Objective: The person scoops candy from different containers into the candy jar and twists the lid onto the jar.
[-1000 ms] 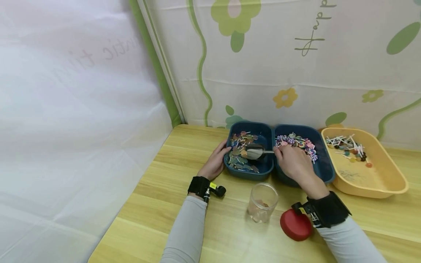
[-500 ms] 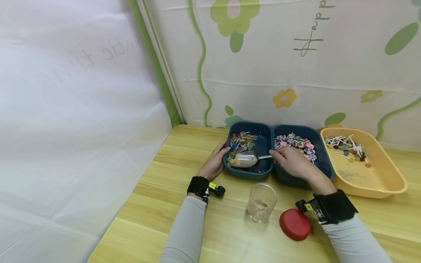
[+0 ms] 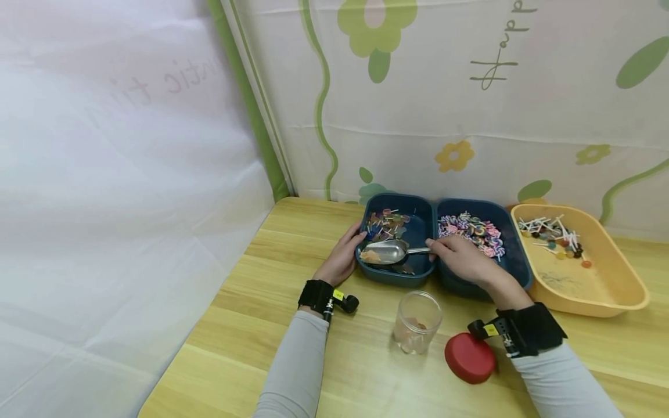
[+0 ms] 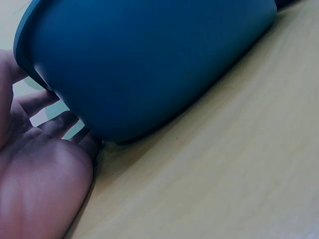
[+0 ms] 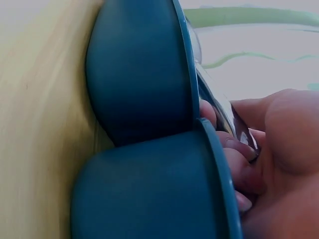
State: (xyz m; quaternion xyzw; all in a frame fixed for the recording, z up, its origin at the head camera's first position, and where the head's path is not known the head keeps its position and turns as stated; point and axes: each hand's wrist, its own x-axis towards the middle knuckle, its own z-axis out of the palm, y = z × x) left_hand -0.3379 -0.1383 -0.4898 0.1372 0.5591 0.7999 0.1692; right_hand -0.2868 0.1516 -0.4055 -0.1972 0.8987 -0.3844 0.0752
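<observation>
In the head view my right hand point(image 3: 460, 258) grips the handle of a metal scoop point(image 3: 389, 253), fingers curled round it in the right wrist view. The scoop lies over the left blue bin point(image 3: 395, 280), with orange-tan pieces at its tip. Small lollipop-like pieces on sticks point(image 3: 384, 225) lie at that bin's left side. My left hand point(image 3: 340, 258) holds the same bin from the left, thumb at the rim and fingers along the outer wall, as the left wrist view shows. A clear jar point(image 3: 417, 322) with a few tan pieces at its bottom stands in front.
A second blue bin point(image 3: 517, 255) with striped swirl lollipops point(image 3: 473, 229) adjoins on the right. Beyond it stands a yellow tray point(image 3: 601, 284) with ball lollipops point(image 3: 554, 235). A red lid point(image 3: 469, 358) lies beside the jar, near my right wrist. A printed curtain point(image 3: 397, 116) hangs behind the table.
The scoop has shifted left and toward the front of the left bin, turned with its hollow up, and now carries pieces. My right hand moved slightly with it; my left hand stayed put.
</observation>
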